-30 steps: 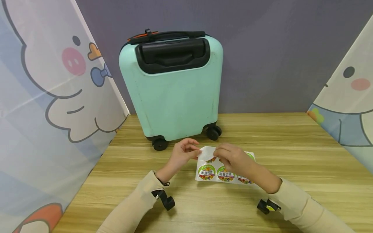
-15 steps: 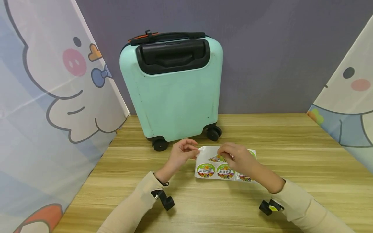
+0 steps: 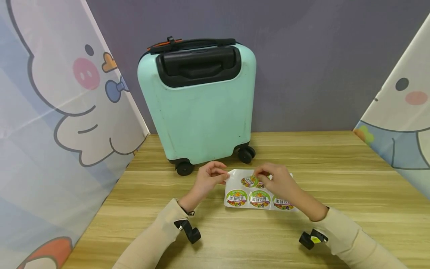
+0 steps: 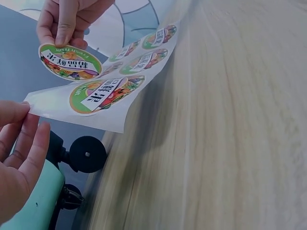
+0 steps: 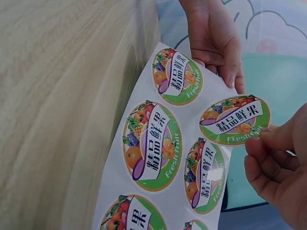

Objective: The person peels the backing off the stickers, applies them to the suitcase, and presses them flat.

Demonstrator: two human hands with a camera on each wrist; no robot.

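Note:
My left hand [image 3: 209, 181] pinches the upper left corner of a white sticker sheet [image 3: 231, 181] between thumb and fingers. Between the right hand's [image 3: 276, 183] thumb and finger is the edge of a round fruit sticker [image 5: 235, 120], lifted off the sheet. In the left wrist view this sticker [image 4: 70, 62] hangs above the sheet, apart from most of it. Several more round "Fresh fruit" stickers [image 5: 152, 146] lie flat on the backing. Bare white backing shows near the left hand's corner. The right hand covers part of the sheet in the head view.
A mint-green suitcase [image 3: 201, 116] with black wheels stands upright behind the hands on the wooden table [image 3: 336, 179]. A grey wall [image 3: 309, 67] rises behind it. Printed cartoon cloths [image 3: 33, 112] hang at both sides.
The right hand has moved slightly to the right, drawing the sticker up from the sheet until its whole round shape shows. The left hand stays at the corner.

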